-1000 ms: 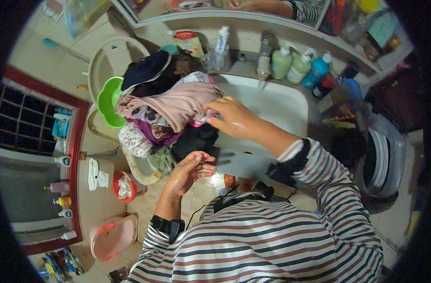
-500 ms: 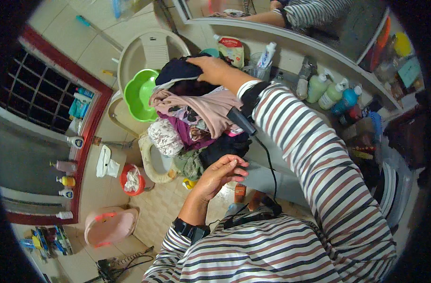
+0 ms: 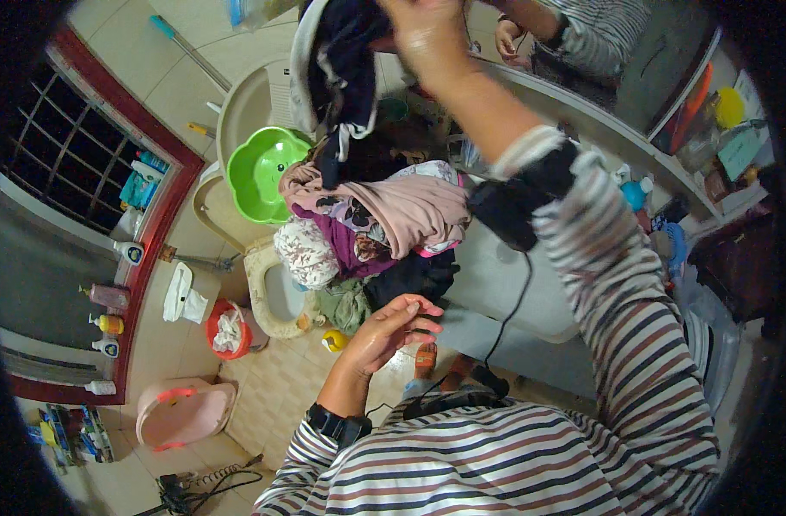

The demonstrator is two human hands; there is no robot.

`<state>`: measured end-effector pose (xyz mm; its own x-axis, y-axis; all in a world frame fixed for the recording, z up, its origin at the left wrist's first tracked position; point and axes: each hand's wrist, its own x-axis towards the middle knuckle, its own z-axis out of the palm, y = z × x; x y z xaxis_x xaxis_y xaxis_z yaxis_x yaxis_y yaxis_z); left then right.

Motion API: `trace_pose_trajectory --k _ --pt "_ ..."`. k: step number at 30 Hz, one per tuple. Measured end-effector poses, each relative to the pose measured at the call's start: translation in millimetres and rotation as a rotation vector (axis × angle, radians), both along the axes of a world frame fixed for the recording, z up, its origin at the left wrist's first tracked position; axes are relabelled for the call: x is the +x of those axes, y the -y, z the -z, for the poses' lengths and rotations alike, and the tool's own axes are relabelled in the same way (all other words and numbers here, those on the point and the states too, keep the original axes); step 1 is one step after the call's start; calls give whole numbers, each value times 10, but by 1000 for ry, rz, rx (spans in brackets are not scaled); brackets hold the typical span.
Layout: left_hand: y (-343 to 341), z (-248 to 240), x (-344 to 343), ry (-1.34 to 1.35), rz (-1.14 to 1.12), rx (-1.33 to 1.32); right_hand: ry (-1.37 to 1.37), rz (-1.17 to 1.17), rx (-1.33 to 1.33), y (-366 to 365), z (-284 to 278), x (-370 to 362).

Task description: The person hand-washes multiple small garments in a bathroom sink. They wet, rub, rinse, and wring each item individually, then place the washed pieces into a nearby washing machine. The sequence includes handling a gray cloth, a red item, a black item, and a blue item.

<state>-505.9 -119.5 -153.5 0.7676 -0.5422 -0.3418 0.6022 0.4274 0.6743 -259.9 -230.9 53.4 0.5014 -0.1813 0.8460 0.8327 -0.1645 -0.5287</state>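
High at the top of the view, my right hand (image 3: pixel 429 43) grips a dark navy garment with white trim (image 3: pixel 346 64), which hangs down from it over a heap of laundry. In that heap are a dusty pink cloth (image 3: pixel 410 206), a purple cloth (image 3: pixel 324 225), a white patterned bundle (image 3: pixel 305 251), a green cloth (image 3: pixel 346 305) and a black cloth (image 3: pixel 414 279). Nearer to me, my left hand (image 3: pixel 389 331) is held in the air with its fingers apart and nothing in it, just below the heap.
A green basin (image 3: pixel 260 176) stands left of the heap. Beyond are a toilet (image 3: pixel 268 305), a red bin (image 3: pixel 224 344) and a pink tub (image 3: pixel 187 417). A mirror (image 3: pixel 582 90) runs along the upper right. A cable (image 3: pixel 512 314) trails from my right wrist.
My right hand has lifted the navy garment off the heap, up and slightly right; it now hangs unfolded. The left hand has barely moved.
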Motion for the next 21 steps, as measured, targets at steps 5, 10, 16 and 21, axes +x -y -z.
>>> trace_pose_trajectory --k 5,10,16,21 --pt "73 -48 107 35 66 -51 -310 -170 469 835 -482 -829" --pt "475 4 405 -25 85 -320 -521 -377 464 1446 -149 -1380" --pt "1338 299 694 -182 269 -495 -931 -449 438 1848 696 -1798" --pt "1537 612 845 -233 203 -60 -1073 -153 112 2549 1115 -1910"
